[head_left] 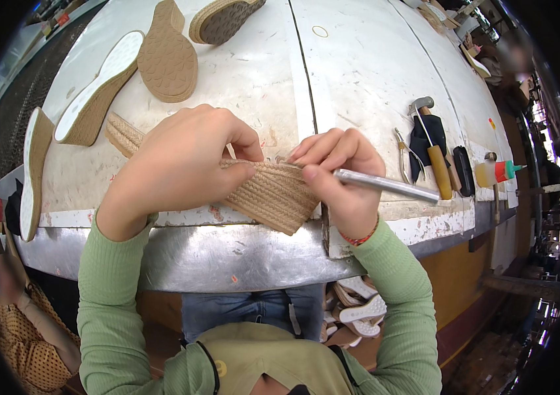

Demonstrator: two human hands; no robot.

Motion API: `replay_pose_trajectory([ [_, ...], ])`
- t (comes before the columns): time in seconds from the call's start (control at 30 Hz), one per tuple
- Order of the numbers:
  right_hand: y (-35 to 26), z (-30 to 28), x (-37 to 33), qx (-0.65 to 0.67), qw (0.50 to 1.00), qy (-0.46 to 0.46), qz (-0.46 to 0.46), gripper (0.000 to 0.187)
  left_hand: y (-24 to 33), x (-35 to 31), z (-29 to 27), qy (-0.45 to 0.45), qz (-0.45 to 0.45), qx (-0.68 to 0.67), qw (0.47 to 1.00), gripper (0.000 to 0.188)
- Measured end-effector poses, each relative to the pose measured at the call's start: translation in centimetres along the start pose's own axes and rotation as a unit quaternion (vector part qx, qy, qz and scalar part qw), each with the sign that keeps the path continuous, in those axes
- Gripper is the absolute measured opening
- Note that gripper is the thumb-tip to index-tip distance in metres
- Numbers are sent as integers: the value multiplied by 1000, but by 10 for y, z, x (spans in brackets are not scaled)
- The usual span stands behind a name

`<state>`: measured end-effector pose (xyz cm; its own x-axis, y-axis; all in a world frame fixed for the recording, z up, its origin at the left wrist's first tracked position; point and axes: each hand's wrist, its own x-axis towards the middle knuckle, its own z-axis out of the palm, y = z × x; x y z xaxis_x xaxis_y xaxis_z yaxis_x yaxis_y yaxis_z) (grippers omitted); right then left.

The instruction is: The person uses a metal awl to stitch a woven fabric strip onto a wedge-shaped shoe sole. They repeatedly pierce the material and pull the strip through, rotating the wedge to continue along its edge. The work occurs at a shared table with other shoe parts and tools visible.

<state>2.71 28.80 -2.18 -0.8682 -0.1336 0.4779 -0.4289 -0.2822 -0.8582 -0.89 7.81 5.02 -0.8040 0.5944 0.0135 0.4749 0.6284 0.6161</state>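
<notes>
Before me, just above the table's front edge, is a wedge shoe sole (273, 194) wrapped in tan braided rope. My left hand (184, 164) grips its upper edge between thumb and fingers, hiding the middle of it. At the thick heel end, my right hand (346, 168) is closed round a silver metal rod-like tool (388, 184), its back end sticking out to the right. The working tip is hidden by the fingers, which meet the sole's upper edge.
More wedge soles (168, 56) lie at the back left, some with white tops (105, 82). On the right are a hammer (439, 171), pliers (404, 155) and a glue bottle (494, 172). Several soles (362, 309) are heaped below the table. Another person's arm (43, 322) shows at lower left.
</notes>
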Motion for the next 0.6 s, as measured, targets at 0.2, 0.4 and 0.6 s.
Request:
replay_pose_trajectory([
  [0.2, -14, -3, 7, 27, 991, 69, 110, 24, 11, 1, 1, -19, -61, 37, 997, 14],
  [0.4, -24, -12, 5, -47, 990, 48, 121, 24, 14, 1, 3, -2, -45, 39, 998, 15],
  [0.6, -28, -19, 3, -55, 993, 1, 103, 22, 23, -7, 6, 51, 99, 66, 992, 24],
])
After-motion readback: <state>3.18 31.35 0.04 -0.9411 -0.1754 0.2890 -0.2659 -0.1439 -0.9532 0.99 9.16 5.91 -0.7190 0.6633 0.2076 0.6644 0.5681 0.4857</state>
